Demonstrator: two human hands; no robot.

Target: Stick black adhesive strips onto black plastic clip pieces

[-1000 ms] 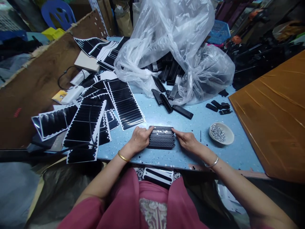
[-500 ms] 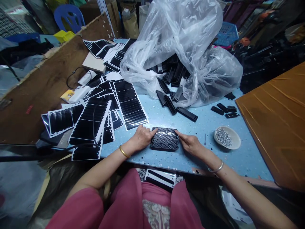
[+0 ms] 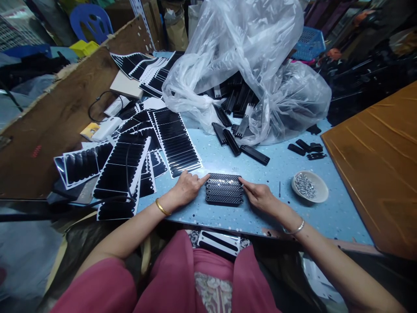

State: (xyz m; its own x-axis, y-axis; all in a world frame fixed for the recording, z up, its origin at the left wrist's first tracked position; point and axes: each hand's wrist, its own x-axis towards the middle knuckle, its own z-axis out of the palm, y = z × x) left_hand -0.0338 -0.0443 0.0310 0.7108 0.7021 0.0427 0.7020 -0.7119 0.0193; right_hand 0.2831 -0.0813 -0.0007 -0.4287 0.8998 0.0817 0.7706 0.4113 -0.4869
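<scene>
A row of black strips with a fine diamond pattern [image 3: 224, 190] lies side by side as a block near the table's front edge. My left hand [image 3: 186, 188] is at the block's far left corner, index finger stretched to it and the other fingers loosely bent. At the far right corner, the index fingertip of my right hand [image 3: 259, 194] touches the block, its fingers extended along the right side. Neither hand is wrapped round the strips. A white sheet with black strips [image 3: 220, 243] rests on my lap.
Sticker sheets [image 3: 122, 167] lie spread at the left. Behind the block, a clear plastic bag [image 3: 241, 48] spills black plastic pieces [image 3: 233, 141]. A white bowl of small metal parts [image 3: 321, 191], a thin dark pin [image 3: 279, 189] and an orange-brown covered board [image 3: 374, 165] are at the right.
My left hand has drawn slightly left, its index finger sliding from the block's top to its corner. My right hand stays almost still at the right side.
</scene>
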